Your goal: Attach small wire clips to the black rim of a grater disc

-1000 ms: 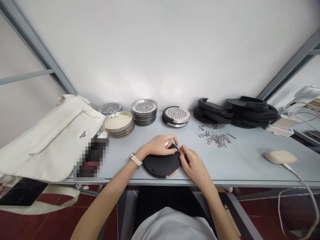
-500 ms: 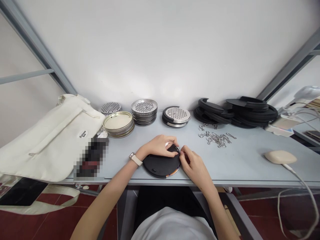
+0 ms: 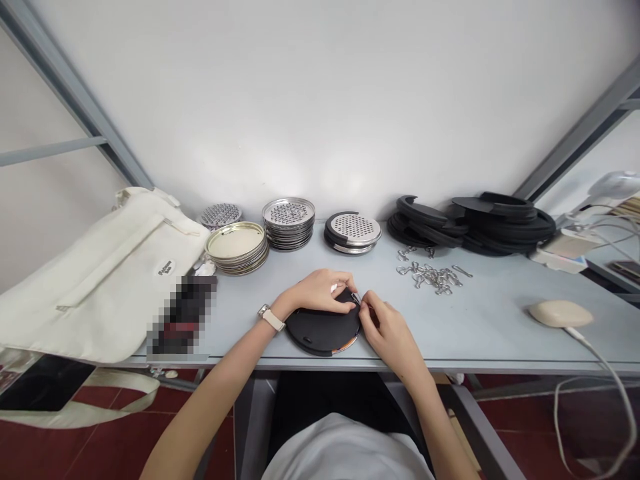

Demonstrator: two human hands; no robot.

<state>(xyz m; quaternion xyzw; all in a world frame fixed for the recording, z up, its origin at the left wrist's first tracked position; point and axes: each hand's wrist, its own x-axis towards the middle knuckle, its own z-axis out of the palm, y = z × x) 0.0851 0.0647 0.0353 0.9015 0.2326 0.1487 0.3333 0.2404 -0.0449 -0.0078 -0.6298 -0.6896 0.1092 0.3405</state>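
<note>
A black round case [image 3: 320, 332] lies flat near the table's front edge, with a shiny orange-tinted rim showing at its lower right. Over its upper part rests my left hand [image 3: 323, 291], fingers curled and gripping it, a watch on the wrist. A small metal clip [image 3: 355, 298] sits at the case's right edge, between the two hands. My right hand [image 3: 385, 325] is closed in a pinch at the clip's lower end; the fingers partly hide it.
Behind stand stacks of perforated metal grater discs [image 3: 289, 217], gold-rimmed lids [image 3: 236, 241], a half-covered grater [image 3: 357, 228] and black covers [image 3: 505, 223]. Loose metal clips [image 3: 434, 277] lie right of centre. A white bag [image 3: 115, 273] fills the left; a cream corded device [image 3: 561, 313] is at right.
Both hands hold almost the same position on the case and clip. The sheen on the case's rim differs slightly.
</note>
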